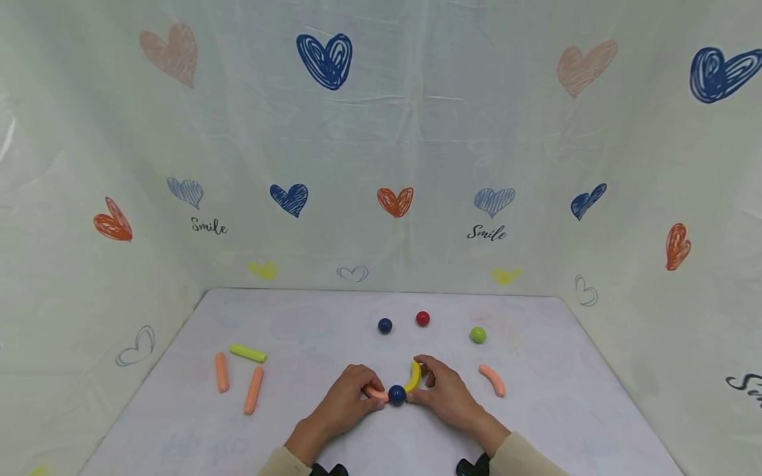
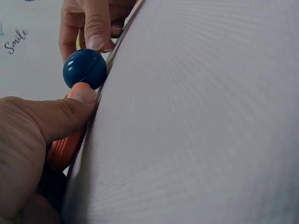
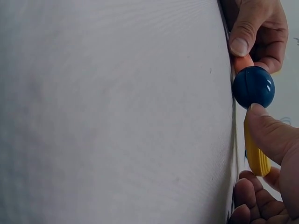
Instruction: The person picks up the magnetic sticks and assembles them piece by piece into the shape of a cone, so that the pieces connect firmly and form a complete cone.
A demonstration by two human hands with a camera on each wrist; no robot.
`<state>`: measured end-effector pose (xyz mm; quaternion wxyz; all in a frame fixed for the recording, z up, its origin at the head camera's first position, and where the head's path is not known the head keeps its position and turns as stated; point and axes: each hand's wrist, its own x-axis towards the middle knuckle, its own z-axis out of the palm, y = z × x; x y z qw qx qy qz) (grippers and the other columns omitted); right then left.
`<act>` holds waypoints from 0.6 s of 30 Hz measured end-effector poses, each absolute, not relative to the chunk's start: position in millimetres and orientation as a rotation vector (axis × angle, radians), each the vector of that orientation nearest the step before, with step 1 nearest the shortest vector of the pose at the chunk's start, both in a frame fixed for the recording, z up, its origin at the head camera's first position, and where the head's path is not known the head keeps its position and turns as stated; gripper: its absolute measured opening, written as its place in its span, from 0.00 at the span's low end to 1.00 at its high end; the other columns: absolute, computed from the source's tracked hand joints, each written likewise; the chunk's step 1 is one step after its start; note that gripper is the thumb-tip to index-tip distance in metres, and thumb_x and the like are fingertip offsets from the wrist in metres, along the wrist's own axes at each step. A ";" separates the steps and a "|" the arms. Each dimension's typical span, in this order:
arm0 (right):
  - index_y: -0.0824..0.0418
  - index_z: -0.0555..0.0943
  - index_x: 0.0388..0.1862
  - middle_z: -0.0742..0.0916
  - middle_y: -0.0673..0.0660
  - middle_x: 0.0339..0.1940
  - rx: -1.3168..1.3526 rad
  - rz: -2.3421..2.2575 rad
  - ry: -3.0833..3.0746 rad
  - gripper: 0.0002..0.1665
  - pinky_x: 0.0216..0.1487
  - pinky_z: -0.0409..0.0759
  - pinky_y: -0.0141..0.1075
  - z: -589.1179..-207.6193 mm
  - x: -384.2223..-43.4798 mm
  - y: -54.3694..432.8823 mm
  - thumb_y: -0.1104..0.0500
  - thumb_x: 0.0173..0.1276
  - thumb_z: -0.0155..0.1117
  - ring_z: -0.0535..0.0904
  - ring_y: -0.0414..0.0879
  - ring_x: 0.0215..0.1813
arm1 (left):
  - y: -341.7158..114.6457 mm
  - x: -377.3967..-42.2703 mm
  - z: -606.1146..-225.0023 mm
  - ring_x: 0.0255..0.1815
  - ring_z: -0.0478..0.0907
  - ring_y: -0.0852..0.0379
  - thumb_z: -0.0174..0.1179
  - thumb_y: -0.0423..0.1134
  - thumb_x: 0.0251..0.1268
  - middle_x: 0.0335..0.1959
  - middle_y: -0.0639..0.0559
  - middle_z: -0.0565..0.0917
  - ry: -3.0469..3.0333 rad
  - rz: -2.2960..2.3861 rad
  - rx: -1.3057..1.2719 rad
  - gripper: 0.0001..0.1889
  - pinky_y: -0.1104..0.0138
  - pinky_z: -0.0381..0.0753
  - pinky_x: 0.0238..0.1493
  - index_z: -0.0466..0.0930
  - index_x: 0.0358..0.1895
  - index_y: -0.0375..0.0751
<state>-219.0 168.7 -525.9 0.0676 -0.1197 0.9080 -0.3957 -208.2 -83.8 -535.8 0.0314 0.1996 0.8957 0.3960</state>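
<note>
Fingers of my left hand [image 1: 348,400] pinch one orange stick [image 2: 65,151]; my right hand [image 1: 448,400], one yellow stick [image 1: 413,378]. Left lie two straight sticks [image 1: 253,391] and one green stick [image 1: 248,353]; right, one bent stick [image 1: 491,381]. One blue ball [image 1: 397,395] sits between my hands; three far balls [image 1: 423,318] are blue, red, green.

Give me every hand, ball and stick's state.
Left hand, pinching
Right hand, holding
Held orange stick, in left hand
Curved yellow stick, in right hand
Near blue ball, between held sticks
Far blue ball, loose
Red ball, loose
Green ball, loose
Lime stick, loose
Leftmost orange stick, loose
Second-left orange stick, loose
Rightmost orange stick, loose
</note>
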 end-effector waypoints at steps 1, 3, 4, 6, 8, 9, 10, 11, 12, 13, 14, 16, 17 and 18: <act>0.59 0.75 0.73 0.83 0.50 0.50 -0.361 -1.195 2.735 0.44 0.37 0.70 0.31 -525.9 -218.9 168.7 0.48 0.60 0.83 0.73 0.44 0.42 | -83.9 -208.2 -535.8 0.46 0.71 0.64 0.78 0.41 0.61 0.40 0.66 0.80 2.760 1.218 0.615 0.10 0.68 0.74 0.47 0.84 0.39 0.56; 0.59 0.75 0.73 0.83 0.50 0.50 -0.364 -1.201 2.734 0.44 0.37 0.70 0.31 -525.7 -218.7 168.8 0.49 0.61 0.83 0.73 0.43 0.42 | -84.0 -208.4 -535.8 0.46 0.71 0.64 0.77 0.42 0.62 0.40 0.66 0.80 2.761 1.213 0.615 0.10 0.68 0.74 0.47 0.84 0.39 0.56; 0.59 0.75 0.73 0.83 0.50 0.51 -0.364 -1.202 2.732 0.44 0.38 0.70 0.31 -525.7 -218.6 168.7 0.50 0.61 0.83 0.73 0.43 0.42 | -84.0 -208.5 -535.8 0.46 0.70 0.64 0.77 0.42 0.62 0.40 0.66 0.80 2.762 1.209 0.617 0.10 0.68 0.74 0.47 0.84 0.39 0.56; 0.60 0.75 0.74 0.83 0.51 0.52 -0.365 -1.207 2.727 0.44 0.38 0.70 0.31 -525.5 -218.4 168.6 0.50 0.61 0.83 0.73 0.43 0.42 | -84.3 -208.6 -535.4 0.46 0.71 0.64 0.77 0.43 0.62 0.40 0.66 0.80 2.764 1.205 0.623 0.09 0.68 0.74 0.47 0.85 0.39 0.56; 0.60 0.74 0.74 0.82 0.51 0.52 -0.366 -1.208 2.720 0.44 0.39 0.70 0.31 -525.4 -218.1 168.6 0.50 0.62 0.82 0.73 0.43 0.43 | -84.6 -208.7 -535.1 0.47 0.71 0.64 0.77 0.44 0.62 0.40 0.66 0.80 2.767 1.204 0.633 0.09 0.68 0.74 0.48 0.85 0.39 0.56; 0.60 0.74 0.74 0.82 0.51 0.53 -0.367 -1.208 2.717 0.44 0.39 0.70 0.31 -525.3 -218.1 168.6 0.50 0.62 0.82 0.73 0.43 0.43 | -84.7 -208.8 -535.1 0.47 0.71 0.64 0.77 0.44 0.62 0.40 0.66 0.80 2.768 1.205 0.639 0.09 0.67 0.74 0.48 0.86 0.39 0.56; 0.60 0.74 0.75 0.82 0.51 0.53 -0.369 -1.208 2.714 0.44 0.39 0.70 0.31 -525.2 -218.0 168.6 0.50 0.63 0.82 0.73 0.43 0.43 | -84.8 -208.8 -535.2 0.47 0.71 0.64 0.78 0.44 0.61 0.40 0.66 0.80 2.770 1.207 0.643 0.09 0.67 0.75 0.48 0.86 0.39 0.55; 0.60 0.74 0.75 0.82 0.51 0.53 -0.371 -1.207 2.714 0.44 0.39 0.70 0.31 -525.1 -218.0 168.7 0.50 0.63 0.81 0.73 0.43 0.43 | -84.9 -208.9 -535.2 0.47 0.71 0.64 0.78 0.44 0.61 0.39 0.66 0.80 2.772 1.210 0.645 0.09 0.67 0.75 0.49 0.86 0.39 0.55; 0.60 0.74 0.75 0.82 0.51 0.54 -0.375 -1.203 2.716 0.45 0.39 0.69 0.31 -525.0 -218.1 168.9 0.50 0.63 0.81 0.72 0.43 0.43 | -85.0 -208.8 -535.4 0.47 0.71 0.64 0.78 0.44 0.61 0.39 0.67 0.81 2.773 1.213 0.647 0.09 0.67 0.75 0.49 0.86 0.39 0.56; 0.60 0.74 0.76 0.82 0.51 0.54 -0.375 -1.196 2.718 0.45 0.39 0.69 0.31 -525.1 -218.0 168.8 0.50 0.63 0.81 0.72 0.43 0.43 | -85.0 -208.8 -535.7 0.47 0.72 0.64 0.78 0.44 0.61 0.39 0.67 0.81 2.775 1.217 0.647 0.09 0.67 0.75 0.49 0.86 0.39 0.56; 0.60 0.74 0.76 0.82 0.51 0.54 -0.374 -1.191 2.720 0.45 0.39 0.69 0.31 -525.1 -218.0 168.7 0.50 0.64 0.81 0.72 0.43 0.43 | -85.0 -208.8 -536.2 0.47 0.72 0.64 0.78 0.44 0.61 0.39 0.67 0.81 2.775 1.221 0.646 0.09 0.67 0.75 0.49 0.86 0.39 0.56; 0.60 0.73 0.76 0.82 0.51 0.53 -0.373 -1.177 2.727 0.45 0.39 0.69 0.31 -525.0 -217.8 168.6 0.50 0.64 0.80 0.72 0.43 0.43 | -84.8 -208.7 -537.3 0.48 0.72 0.64 0.78 0.45 0.61 0.40 0.67 0.81 2.780 1.224 0.646 0.09 0.66 0.75 0.50 0.86 0.39 0.57; 0.60 0.73 0.77 0.81 0.51 0.53 -0.372 -1.169 2.731 0.44 0.39 0.69 0.31 -525.0 -217.6 168.5 0.51 0.64 0.80 0.72 0.43 0.43 | -84.6 -208.6 -538.1 0.48 0.72 0.64 0.78 0.45 0.61 0.40 0.67 0.81 2.782 1.226 0.647 0.09 0.66 0.75 0.50 0.86 0.39 0.57; 0.60 0.73 0.77 0.81 0.51 0.52 -0.371 -1.162 2.733 0.44 0.39 0.69 0.31 -524.9 -217.5 168.3 0.51 0.65 0.80 0.72 0.43 0.43 | -84.3 -208.6 -538.9 0.48 0.72 0.64 0.78 0.45 0.61 0.39 0.68 0.81 2.785 1.226 0.648 0.09 0.66 0.75 0.50 0.87 0.39 0.58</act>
